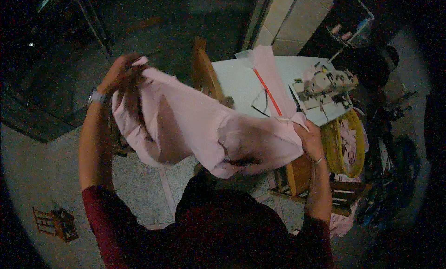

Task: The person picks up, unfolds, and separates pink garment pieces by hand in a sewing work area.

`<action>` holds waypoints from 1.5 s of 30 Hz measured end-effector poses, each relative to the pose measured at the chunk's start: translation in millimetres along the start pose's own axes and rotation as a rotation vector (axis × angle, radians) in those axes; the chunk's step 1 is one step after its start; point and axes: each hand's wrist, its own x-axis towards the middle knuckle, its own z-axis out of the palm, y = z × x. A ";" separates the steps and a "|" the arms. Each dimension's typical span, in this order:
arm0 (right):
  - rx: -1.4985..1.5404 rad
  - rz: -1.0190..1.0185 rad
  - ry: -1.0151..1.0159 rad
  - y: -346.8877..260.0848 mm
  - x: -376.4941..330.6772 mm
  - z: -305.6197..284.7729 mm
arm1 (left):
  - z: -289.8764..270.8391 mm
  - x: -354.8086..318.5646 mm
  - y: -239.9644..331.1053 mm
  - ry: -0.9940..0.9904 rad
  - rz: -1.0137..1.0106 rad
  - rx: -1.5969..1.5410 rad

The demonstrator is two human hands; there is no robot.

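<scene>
A pale pink piece of fabric, perhaps a garment, hangs stretched between my two hands in front of my body. My left hand, raised at the far left, grips one bunched end of it. At the other end, beside the white table, my right hand pinches the cloth's edge. The middle sags in loose folds, with dark hollows showing on both sides. What the cloth's shape is as a whole, I cannot tell.
Beyond my right hand stands a white sewing table with a sewing machine, a red strip and more pink cloth. A yellow basket of pink pieces sits right of it. A small wooden chair is at lower left.
</scene>
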 end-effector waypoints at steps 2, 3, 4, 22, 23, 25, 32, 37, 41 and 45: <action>0.025 0.035 0.035 -6.8 14.2 -4.0 | -13.2 64.5 -18.8 0.072 0.233 0.111; 0.040 0.052 0.050 -8.5 20.3 -1.8 | -13.2 95.3 -40.8 0.107 0.350 0.060; 0.009 0.055 0.057 -11.9 21.6 0.1 | -5.7 111.3 -17.6 0.068 0.085 -0.539; -0.556 0.288 0.476 110.1 -24.8 -58.8 | 166.2 246.2 -21.4 0.127 0.498 -0.288; -0.589 0.326 0.451 99.9 -20.3 -53.4 | 170.0 239.7 -44.0 0.218 0.494 -0.301; -0.493 0.467 0.379 36.5 0.7 -23.7 | 173.0 215.7 -83.9 0.264 0.258 -0.417; -0.491 0.201 0.160 117.6 8.5 -78.7 | 228.2 67.6 -107.3 0.197 -0.308 -0.791; -0.391 0.434 0.162 65.6 40.1 -51.2 | 296.7 -46.0 -73.9 0.102 -0.347 -0.878; -0.003 0.330 0.169 118.2 52.7 -67.1 | 319.2 -90.0 -7.1 0.047 -0.357 -1.017; -0.104 0.272 0.023 116.0 60.8 -61.0 | 334.0 -103.9 37.2 0.101 -0.264 -0.939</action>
